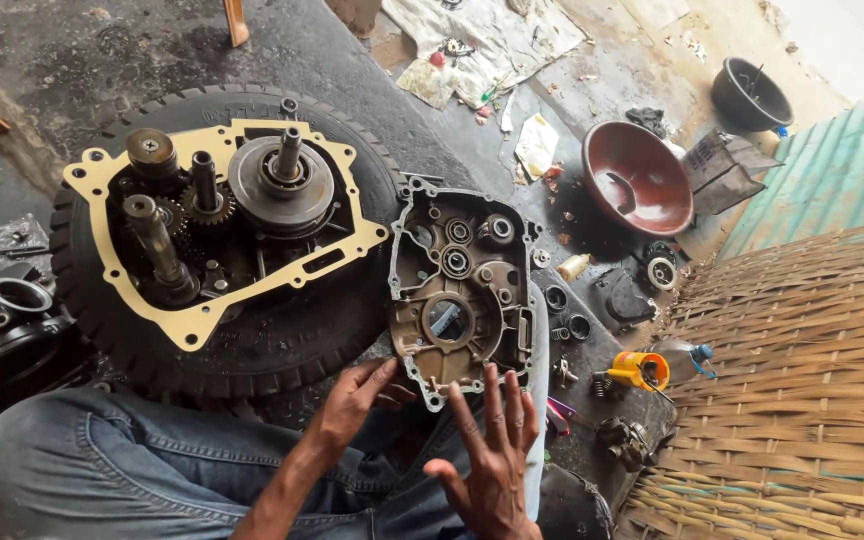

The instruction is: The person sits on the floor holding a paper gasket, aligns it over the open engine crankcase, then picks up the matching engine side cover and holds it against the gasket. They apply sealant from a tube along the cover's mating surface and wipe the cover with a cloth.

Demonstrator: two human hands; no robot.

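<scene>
A grey metal engine cover (462,285) with bearings and round bores rests tilted against my knee, its inner side up. My left hand (352,400) touches its lower left edge with fingers curled under it. My right hand (492,460) hovers just below the cover's lower edge, fingers spread, holding nothing. To the left, an engine case half (227,215) with gears, shafts and a tan gasket lies on a black tyre (252,340).
A red-brown bowl (637,180) and a black bowl (750,95) sit at the back right. Small parts, an orange spool (640,370) and a plastic bottle (682,358) lie near a woven mat (802,380). Dark engine parts (2,310) sit left. Dirty rags (482,40) lie behind.
</scene>
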